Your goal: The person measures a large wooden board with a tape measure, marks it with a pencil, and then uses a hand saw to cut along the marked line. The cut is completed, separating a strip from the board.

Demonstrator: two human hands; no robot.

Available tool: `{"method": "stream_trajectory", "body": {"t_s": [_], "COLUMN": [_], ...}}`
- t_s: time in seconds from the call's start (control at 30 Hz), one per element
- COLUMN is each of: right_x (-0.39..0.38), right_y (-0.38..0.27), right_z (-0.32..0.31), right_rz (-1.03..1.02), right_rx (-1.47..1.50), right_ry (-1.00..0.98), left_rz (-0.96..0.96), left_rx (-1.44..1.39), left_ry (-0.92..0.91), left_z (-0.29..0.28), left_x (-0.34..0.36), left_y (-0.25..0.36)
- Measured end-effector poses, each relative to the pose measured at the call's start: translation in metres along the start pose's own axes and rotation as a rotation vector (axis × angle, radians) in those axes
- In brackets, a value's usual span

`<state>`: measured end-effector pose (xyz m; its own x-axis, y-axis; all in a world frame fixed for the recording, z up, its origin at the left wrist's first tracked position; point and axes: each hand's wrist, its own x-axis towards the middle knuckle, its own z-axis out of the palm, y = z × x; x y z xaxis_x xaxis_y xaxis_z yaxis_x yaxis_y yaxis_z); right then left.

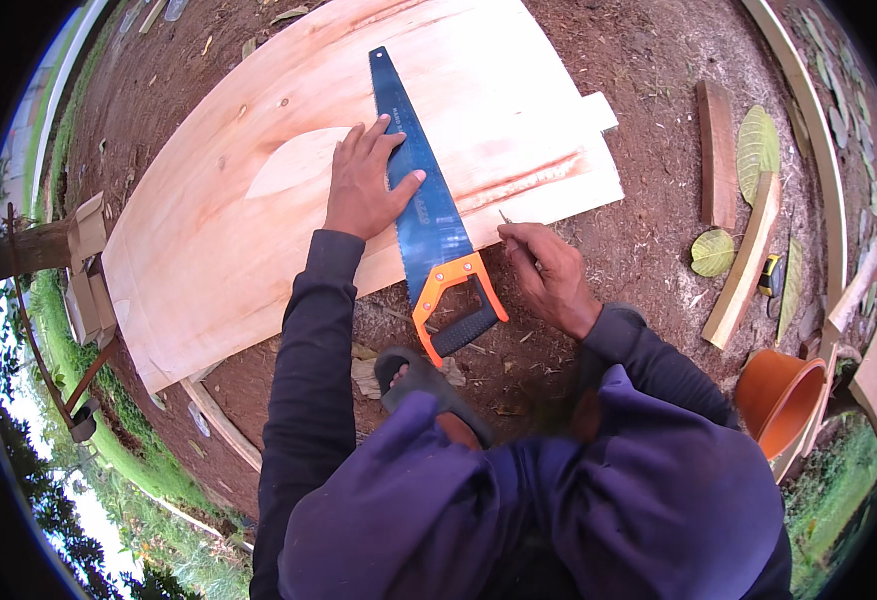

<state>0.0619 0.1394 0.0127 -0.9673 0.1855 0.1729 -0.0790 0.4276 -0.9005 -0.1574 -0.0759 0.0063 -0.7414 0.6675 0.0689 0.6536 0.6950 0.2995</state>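
A hand saw [420, 180] with a blue blade and an orange and black handle lies flat across a pale plywood sheet [208, 230]. Its handle sticks out past the sheet's near edge, toward me. My left hand [366, 185] is spread flat on the plywood, with its thumb and fingertips resting on the blade. Close to the sheet's near edge, right of the blade, my right hand [550, 275] is closed in a pinch. A thin, pointed, pencil-like stick [504, 216] shows at its fingertips; most of it is hidden.
Brown soil surrounds the sheet. To the right lie a brown wood block [716, 155], a pale wood strip [744, 262], leaves [712, 252] and a yellow and black tool [770, 275]. An orange bucket [780, 402] stands at lower right. My sandalled foot [428, 385] is below the saw handle.
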Motion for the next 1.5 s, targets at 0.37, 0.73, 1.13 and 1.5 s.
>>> {"method": "stream_trajectory", "body": {"t_s": [0.37, 0.73, 1.13, 1.5], "right_x": [0.186, 0.273, 0.278, 0.283], "right_y": [0.034, 0.049, 0.049, 0.058], "right_z": [0.024, 0.071, 0.075, 0.079], "right_rz": [-0.118, -0.077, -0.1, -0.211], "right_rx": [-0.183, -0.394, -0.491, -0.531], "right_ry": [0.041, 0.02, 0.01, 0.036], "left_rz": [-0.102, -0.157, -0.126, -0.16], "left_rx": [-0.027, -0.048, -0.056, -0.027], "left_ry": [-0.226, -0.257, -0.187, -0.218], "left_z": [-0.026, -0.026, -0.019, -0.018], "left_x": [0.028, 0.029, 0.025, 0.027], "left_y": [0.008, 0.012, 0.007, 0.01]}}
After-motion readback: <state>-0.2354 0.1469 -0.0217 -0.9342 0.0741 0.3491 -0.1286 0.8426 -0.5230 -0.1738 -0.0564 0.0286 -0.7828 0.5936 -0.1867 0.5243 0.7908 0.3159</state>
